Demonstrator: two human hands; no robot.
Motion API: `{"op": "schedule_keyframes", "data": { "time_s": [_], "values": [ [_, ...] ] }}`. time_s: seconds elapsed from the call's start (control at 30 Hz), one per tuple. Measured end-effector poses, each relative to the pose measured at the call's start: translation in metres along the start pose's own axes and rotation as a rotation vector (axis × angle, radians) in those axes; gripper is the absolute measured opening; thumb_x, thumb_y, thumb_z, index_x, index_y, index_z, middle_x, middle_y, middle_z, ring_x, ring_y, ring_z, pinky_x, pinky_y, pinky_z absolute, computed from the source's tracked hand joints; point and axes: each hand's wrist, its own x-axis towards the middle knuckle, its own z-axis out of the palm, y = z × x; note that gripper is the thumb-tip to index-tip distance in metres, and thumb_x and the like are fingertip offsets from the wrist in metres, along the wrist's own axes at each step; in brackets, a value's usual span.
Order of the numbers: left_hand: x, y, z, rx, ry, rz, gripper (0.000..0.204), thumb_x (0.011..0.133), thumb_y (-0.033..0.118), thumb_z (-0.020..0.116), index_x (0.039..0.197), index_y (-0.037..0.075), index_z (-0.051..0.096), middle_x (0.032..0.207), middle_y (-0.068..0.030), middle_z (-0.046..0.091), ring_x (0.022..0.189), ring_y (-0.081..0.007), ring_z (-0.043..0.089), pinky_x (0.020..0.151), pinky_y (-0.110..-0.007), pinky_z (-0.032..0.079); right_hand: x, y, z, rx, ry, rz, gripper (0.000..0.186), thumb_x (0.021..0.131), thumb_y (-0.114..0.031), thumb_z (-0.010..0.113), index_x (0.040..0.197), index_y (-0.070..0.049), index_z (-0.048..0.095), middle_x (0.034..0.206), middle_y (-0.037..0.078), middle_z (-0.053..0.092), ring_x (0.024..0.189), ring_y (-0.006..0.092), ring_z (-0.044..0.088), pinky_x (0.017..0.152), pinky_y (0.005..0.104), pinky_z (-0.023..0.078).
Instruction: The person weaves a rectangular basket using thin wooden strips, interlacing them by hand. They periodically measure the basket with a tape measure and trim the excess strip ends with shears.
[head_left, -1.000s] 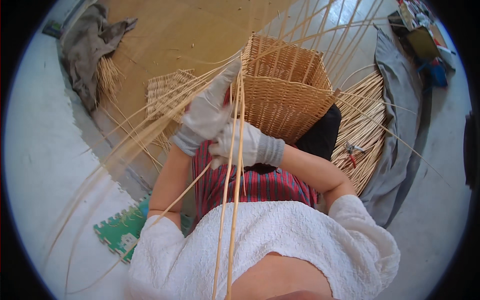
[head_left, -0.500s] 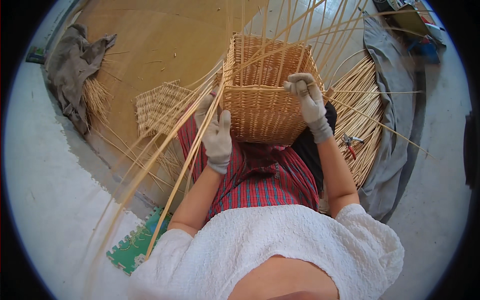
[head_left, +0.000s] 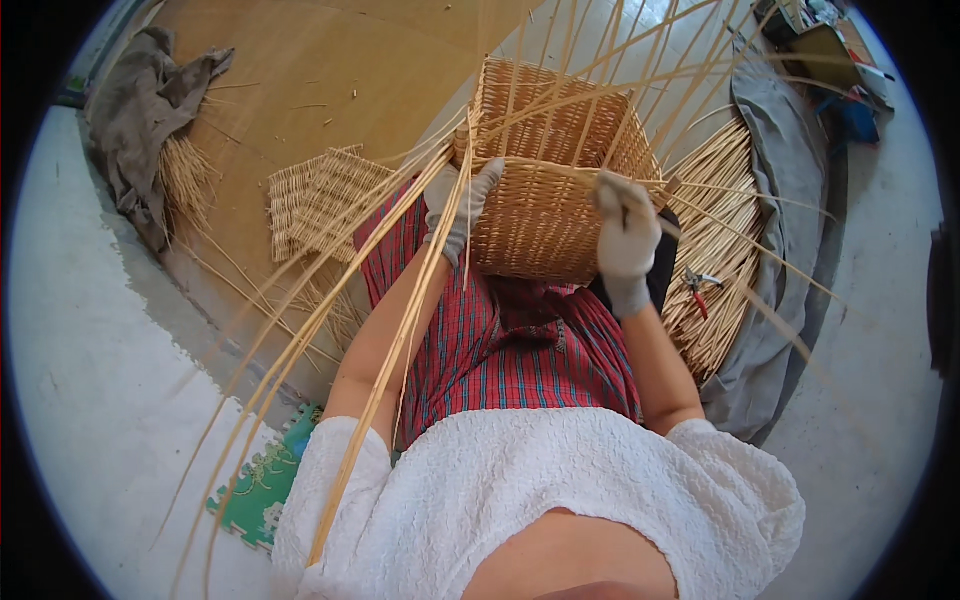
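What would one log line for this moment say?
left hand: on wicker basket rim, among loose canes | right hand: gripping a cane at basket front | basket: on lap
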Motion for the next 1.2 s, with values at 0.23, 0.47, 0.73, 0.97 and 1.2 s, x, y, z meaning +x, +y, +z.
{"op": "schedule_keyframes", "data": {
  "time_s": [0.23, 0.47, 0.73, 0.97, 1.2],
  "values": [
    [0.014, -0.026, -0.011, -0.021, -0.039, -0.054, 0.068, 0.079, 0.032, 0.092, 0.131, -0.001, 0.062, 0.12, -0.0154, 0.072, 0.107, -0.0295, 0.069, 0.096, -0.038, 0.055, 0.088, -0.029, 0.037, -0.339, -0.164, -0.216, 0.055, 0.106, -0.016, 0.056, 0.159, -0.01, 0.044, 0.103, 0.012, 0.071, 0.092, 0.0195, 0.068, 0.084, 0.0318, 0.056],
    [0.017, -0.006, 0.007, -0.056, 0.054, -0.183, 0.064, 0.08, 0.01, 0.091, 0.133, 0.002, 0.055, 0.123, -0.0115, 0.07, 0.109, -0.0244, 0.069, 0.097, -0.037, 0.058, 0.153, -0.066, 0.094, -0.64, -0.286, -0.314, 0.028, 0.101, -0.029, 0.062, 0.111, -0.003, 0.067, 0.104, 0.02, 0.071, 0.103, 0.0362, 0.069, 0.087, 0.0463, 0.057],
    [0.007, 0.009, -0.004, 0.039, 0.074, -0.157, 0.068, 0.079, 0.033, 0.093, 0.127, -0.003, 0.062, 0.114, -0.0147, 0.072, 0.099, -0.0261, 0.068, 0.089, -0.039, 0.056, 0.092, -0.027, 0.059, -0.56, -0.402, -0.027, 0.038, 0.107, -0.036, 0.053, 0.122, -0.003, 0.066, 0.086, 0.022, 0.073, 0.086, 0.0405, 0.073, 0.076, 0.0506, 0.056],
    [0.012, 0.003, 0.009, -0.212, 0.014, -0.248, 0.068, 0.085, 0.011, 0.087, 0.14, -0.002, 0.049, 0.127, -0.0131, 0.069, 0.112, -0.025, 0.066, 0.1, -0.036, 0.052, 0.175, -0.015, 0.109, -0.524, -0.358, -0.36, 0.061, 0.095, -0.015, 0.07, 0.151, -0.011, 0.049, 0.137, 0.028, 0.061, 0.102, 0.0391, 0.071, 0.091, 0.0467, 0.057],
    [0.013, -0.004, 0.006, -0.283, 0.03, -0.199, 0.056, 0.087, 0.009, 0.085, 0.134, -0.002, 0.058, 0.124, -0.0102, 0.07, 0.108, -0.0227, 0.067, 0.099, -0.034, 0.053, 0.137, -0.021, 0.1, -0.417, -0.101, -0.335, 0.09, 0.091, -0.01, 0.07, 0.164, -0.014, 0.018, 0.142, 0.026, 0.053, 0.093, 0.0292, 0.074, 0.07, 0.0356, 0.062]
  ]
}}
